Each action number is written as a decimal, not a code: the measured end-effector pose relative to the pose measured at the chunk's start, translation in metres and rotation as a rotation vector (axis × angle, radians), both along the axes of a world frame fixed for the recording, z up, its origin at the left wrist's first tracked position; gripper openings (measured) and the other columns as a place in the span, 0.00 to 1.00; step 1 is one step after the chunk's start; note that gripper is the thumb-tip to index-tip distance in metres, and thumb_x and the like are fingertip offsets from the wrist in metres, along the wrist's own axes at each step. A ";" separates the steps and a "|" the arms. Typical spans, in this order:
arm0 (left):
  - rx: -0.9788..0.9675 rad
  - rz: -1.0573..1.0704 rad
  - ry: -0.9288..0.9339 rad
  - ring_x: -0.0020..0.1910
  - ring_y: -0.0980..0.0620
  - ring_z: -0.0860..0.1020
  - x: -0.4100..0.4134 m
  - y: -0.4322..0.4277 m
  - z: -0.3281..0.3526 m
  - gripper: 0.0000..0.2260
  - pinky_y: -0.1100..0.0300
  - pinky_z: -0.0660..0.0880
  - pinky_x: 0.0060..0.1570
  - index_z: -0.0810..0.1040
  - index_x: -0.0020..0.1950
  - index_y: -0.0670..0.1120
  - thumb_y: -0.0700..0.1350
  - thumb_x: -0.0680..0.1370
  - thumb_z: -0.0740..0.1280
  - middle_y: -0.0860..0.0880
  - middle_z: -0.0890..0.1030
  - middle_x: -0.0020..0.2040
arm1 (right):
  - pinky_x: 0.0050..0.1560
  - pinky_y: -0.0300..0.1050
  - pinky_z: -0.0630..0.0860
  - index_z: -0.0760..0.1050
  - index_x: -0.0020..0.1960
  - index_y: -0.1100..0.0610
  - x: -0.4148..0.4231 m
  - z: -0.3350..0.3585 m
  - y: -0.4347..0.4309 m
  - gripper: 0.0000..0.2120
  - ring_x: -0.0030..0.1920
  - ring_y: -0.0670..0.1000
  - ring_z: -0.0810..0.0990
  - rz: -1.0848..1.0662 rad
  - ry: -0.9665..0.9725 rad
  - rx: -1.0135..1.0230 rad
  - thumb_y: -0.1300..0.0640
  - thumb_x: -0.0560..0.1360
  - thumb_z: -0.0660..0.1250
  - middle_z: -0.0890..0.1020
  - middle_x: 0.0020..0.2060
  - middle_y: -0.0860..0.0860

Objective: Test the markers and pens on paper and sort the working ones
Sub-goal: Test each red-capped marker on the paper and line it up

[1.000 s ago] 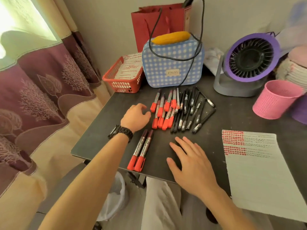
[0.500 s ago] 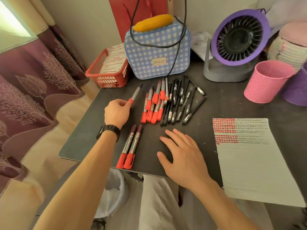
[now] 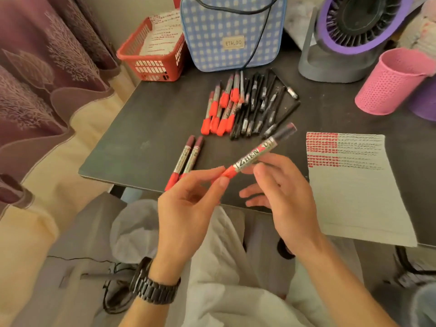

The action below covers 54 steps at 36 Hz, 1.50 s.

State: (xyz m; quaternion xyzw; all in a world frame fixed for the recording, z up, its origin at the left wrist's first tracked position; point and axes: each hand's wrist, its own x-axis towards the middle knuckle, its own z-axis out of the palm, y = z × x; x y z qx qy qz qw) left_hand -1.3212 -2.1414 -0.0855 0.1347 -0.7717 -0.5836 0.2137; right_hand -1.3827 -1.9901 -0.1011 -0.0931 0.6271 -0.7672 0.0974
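The marker [image 3: 259, 151] looks light and stiff, a smooth plastic barrel with a glossy label, so it may turn in the fingers if held loosely. I'd judge the cap [image 3: 227, 172] needs a firm pull along the barrel. The best hold is one grip on the red cap and one on the middle of the barrel.

That is about how it sits now. It hangs above the near edge of the table [image 3: 141, 138], slanting from near left up to far right. The left hand [image 3: 186, 208] pinches the cap end between thumb and fingertips. The right hand [image 3: 283, 197] holds the barrel lightly just beyond, its other fingers spread loose below.

The paper [image 3: 354, 197] lies on the table just right of the right hand, with rows of test marks across its far part. The pile [image 3: 245, 107] of markers and pens lies farther back, and a pair [image 3: 186, 159] of markers lies just beyond the left hand.
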 end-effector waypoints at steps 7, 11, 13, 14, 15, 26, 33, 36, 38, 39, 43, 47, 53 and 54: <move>-0.032 -0.028 -0.035 0.37 0.49 0.81 0.028 0.029 -0.024 0.07 0.51 0.79 0.40 0.85 0.49 0.57 0.45 0.75 0.76 0.58 0.86 0.52 | 0.40 0.42 0.82 0.81 0.49 0.53 0.034 -0.007 0.020 0.05 0.38 0.54 0.87 -0.135 -0.220 -0.076 0.53 0.76 0.71 0.87 0.42 0.53; -0.021 -0.070 -0.080 0.35 0.49 0.80 0.038 0.034 -0.029 0.07 0.55 0.77 0.38 0.85 0.47 0.55 0.43 0.74 0.77 0.58 0.85 0.53 | 0.41 0.42 0.82 0.80 0.50 0.52 0.050 -0.009 0.028 0.08 0.40 0.55 0.87 -0.132 -0.240 -0.064 0.47 0.76 0.72 0.87 0.43 0.52; -0.024 -0.091 -0.087 0.33 0.51 0.78 0.042 0.035 -0.029 0.06 0.60 0.75 0.36 0.85 0.47 0.55 0.44 0.74 0.76 0.58 0.86 0.53 | 0.41 0.43 0.83 0.80 0.50 0.52 0.056 -0.009 0.031 0.11 0.40 0.55 0.87 -0.146 -0.224 -0.029 0.45 0.76 0.72 0.87 0.43 0.51; -0.023 -0.101 -0.091 0.32 0.51 0.77 0.043 0.035 -0.029 0.06 0.62 0.73 0.35 0.85 0.47 0.55 0.43 0.74 0.77 0.58 0.86 0.52 | 0.41 0.43 0.83 0.80 0.51 0.54 0.058 -0.010 0.033 0.12 0.40 0.55 0.87 -0.155 -0.214 -0.006 0.45 0.77 0.72 0.87 0.44 0.52; -0.024 -0.109 -0.097 0.31 0.51 0.76 0.045 0.036 -0.029 0.06 0.63 0.72 0.34 0.85 0.47 0.55 0.43 0.74 0.77 0.57 0.86 0.51 | 0.41 0.43 0.83 0.79 0.52 0.55 0.060 -0.011 0.034 0.13 0.40 0.55 0.87 -0.158 -0.207 0.015 0.46 0.77 0.72 0.87 0.43 0.52; 0.027 -0.280 -0.274 0.35 0.52 0.76 0.066 0.030 -0.039 0.03 0.57 0.73 0.36 0.83 0.45 0.56 0.47 0.74 0.74 0.55 0.86 0.50 | 0.40 0.44 0.83 0.80 0.48 0.45 0.089 -0.029 0.047 0.04 0.39 0.55 0.87 -0.121 -0.264 0.055 0.46 0.76 0.71 0.87 0.42 0.54; 0.035 -0.412 -0.494 0.42 0.50 0.78 0.065 0.035 -0.050 0.07 0.49 0.75 0.44 0.78 0.52 0.58 0.57 0.76 0.66 0.57 0.82 0.48 | 0.40 0.41 0.82 0.82 0.48 0.49 0.101 -0.039 0.052 0.04 0.39 0.54 0.87 -0.145 -0.368 0.074 0.51 0.75 0.71 0.87 0.42 0.55; 0.029 -0.403 -0.539 0.37 0.55 0.76 0.059 0.044 -0.053 0.11 0.51 0.75 0.44 0.77 0.44 0.55 0.56 0.81 0.59 0.55 0.81 0.39 | 0.42 0.40 0.82 0.82 0.48 0.50 0.103 -0.042 0.051 0.03 0.41 0.53 0.87 -0.151 -0.340 0.088 0.52 0.76 0.71 0.87 0.43 0.55; -0.085 -0.403 -0.569 0.32 0.56 0.73 0.054 0.051 -0.056 0.17 0.55 0.71 0.39 0.75 0.38 0.54 0.55 0.84 0.56 0.53 0.77 0.32 | 0.44 0.39 0.81 0.82 0.49 0.50 0.103 -0.042 0.050 0.02 0.43 0.52 0.87 -0.153 -0.286 0.105 0.52 0.77 0.71 0.87 0.44 0.54; -0.137 -0.401 -0.569 0.31 0.56 0.73 0.052 0.054 -0.056 0.19 0.58 0.69 0.37 0.74 0.36 0.54 0.55 0.84 0.56 0.53 0.75 0.29 | 0.46 0.39 0.81 0.82 0.49 0.50 0.103 -0.041 0.050 0.02 0.44 0.51 0.87 -0.160 -0.256 0.110 0.54 0.78 0.71 0.87 0.44 0.53; -0.255 -0.367 -0.472 0.30 0.54 0.74 0.046 0.066 -0.056 0.22 0.58 0.69 0.33 0.75 0.37 0.51 0.62 0.80 0.51 0.53 0.76 0.29 | 0.49 0.44 0.79 0.83 0.45 0.49 0.099 -0.035 0.050 0.05 0.45 0.51 0.85 -0.274 -0.227 0.048 0.53 0.77 0.69 0.86 0.42 0.53; -0.370 -0.335 -0.329 0.31 0.51 0.73 0.039 0.078 -0.050 0.24 0.50 0.70 0.34 0.71 0.35 0.48 0.61 0.80 0.49 0.52 0.73 0.29 | 0.41 0.41 0.79 0.79 0.37 0.54 0.089 -0.014 0.049 0.11 0.40 0.51 0.83 -0.349 -0.350 -0.337 0.54 0.76 0.64 0.82 0.36 0.54; -0.501 -0.232 -0.231 0.29 0.52 0.68 0.023 0.097 -0.035 0.19 0.65 0.59 0.28 0.61 0.29 0.54 0.56 0.80 0.50 0.55 0.67 0.25 | 0.44 0.47 0.68 0.68 0.31 0.53 0.065 0.014 0.045 0.18 0.31 0.49 0.67 -0.396 -0.540 -0.672 0.48 0.76 0.68 0.65 0.28 0.48; -0.505 -0.220 -0.225 0.29 0.52 0.67 0.020 0.099 -0.033 0.19 0.67 0.56 0.29 0.58 0.29 0.55 0.56 0.80 0.50 0.56 0.66 0.24 | 0.42 0.46 0.69 0.66 0.30 0.52 0.061 0.018 0.045 0.19 0.30 0.49 0.66 -0.410 -0.550 -0.687 0.48 0.77 0.67 0.64 0.27 0.48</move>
